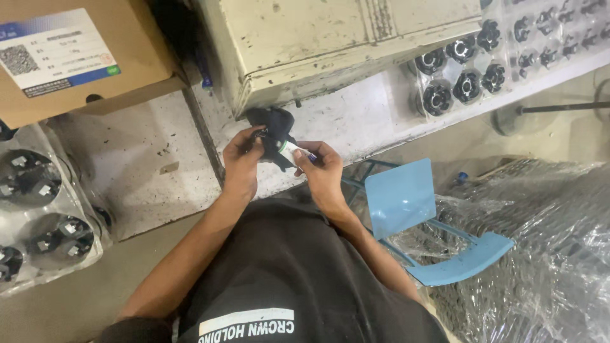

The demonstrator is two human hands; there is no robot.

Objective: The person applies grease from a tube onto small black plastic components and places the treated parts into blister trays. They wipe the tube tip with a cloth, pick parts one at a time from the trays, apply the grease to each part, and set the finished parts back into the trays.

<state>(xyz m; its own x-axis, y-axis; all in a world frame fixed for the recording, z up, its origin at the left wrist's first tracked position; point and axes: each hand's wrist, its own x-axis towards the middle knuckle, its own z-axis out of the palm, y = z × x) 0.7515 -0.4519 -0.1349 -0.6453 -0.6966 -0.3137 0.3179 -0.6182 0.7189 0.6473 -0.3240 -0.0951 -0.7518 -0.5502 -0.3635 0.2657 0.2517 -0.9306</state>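
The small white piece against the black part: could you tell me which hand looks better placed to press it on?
Probably the right hand: it pinches the white piece against the black part, which the left hand grips.

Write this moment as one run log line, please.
left hand: grips black part | right hand: pinches small white piece against it | setting: white bench, trays of black parts

- Scuffed white workbench (146, 165) across the frame's middle
- Cream metal cabinet (305, 44) at top centre
- Blue chair (406, 203) at lower right
- Grey floor (57, 305) at lower left
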